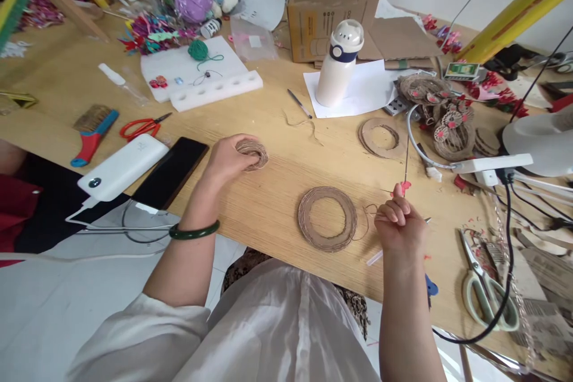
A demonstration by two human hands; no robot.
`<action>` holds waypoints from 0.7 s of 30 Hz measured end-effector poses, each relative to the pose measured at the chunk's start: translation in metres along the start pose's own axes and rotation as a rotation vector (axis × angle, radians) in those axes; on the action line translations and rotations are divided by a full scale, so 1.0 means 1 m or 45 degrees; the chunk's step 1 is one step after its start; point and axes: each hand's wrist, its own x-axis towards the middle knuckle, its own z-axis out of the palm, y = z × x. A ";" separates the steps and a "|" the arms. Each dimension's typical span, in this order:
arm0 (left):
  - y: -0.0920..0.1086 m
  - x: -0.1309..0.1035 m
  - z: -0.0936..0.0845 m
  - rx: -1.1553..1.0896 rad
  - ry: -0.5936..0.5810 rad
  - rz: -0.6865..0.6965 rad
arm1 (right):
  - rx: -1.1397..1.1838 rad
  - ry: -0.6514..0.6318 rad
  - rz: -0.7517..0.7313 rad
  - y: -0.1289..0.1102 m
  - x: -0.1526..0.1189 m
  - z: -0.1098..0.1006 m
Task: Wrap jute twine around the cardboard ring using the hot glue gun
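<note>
My left hand (230, 158) is closed around a coil of brown twine (257, 154) resting on the wooden table. In front of me lies a twine-wrapped cardboard ring (304, 221), with a loose strand trailing right toward my right hand (400, 221). That hand is raised with curled fingers. A small pinkish-red piece (406, 186) shows at its fingertips, and a thin dark line runs up from there. Exactly what the fingers grip is hidden. Farther back sits a bare cardboard ring (369, 138).
A phone (172, 172), a white power bank (123, 167), red scissors (150, 126) and a brush (92, 137) lie at left. Behind stand a bottle (335, 74) and a cardboard box (308, 27). Pale-green scissors (481, 292), cables and twine pieces (452, 125) crowd the right.
</note>
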 end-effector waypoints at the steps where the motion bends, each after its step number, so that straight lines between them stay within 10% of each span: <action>1: 0.000 -0.003 0.004 0.033 0.032 0.010 | -0.011 0.016 0.013 0.002 -0.001 0.003; 9: 0.032 -0.033 0.037 0.079 -0.176 0.217 | -1.024 -0.486 0.020 0.060 -0.029 0.060; 15: 0.039 -0.041 0.038 -0.554 -0.702 -0.038 | -1.152 -0.542 -0.015 0.090 -0.013 0.074; 21: 0.021 -0.029 0.021 -0.544 -0.373 -0.055 | -1.123 -0.434 -0.064 0.057 -0.007 0.054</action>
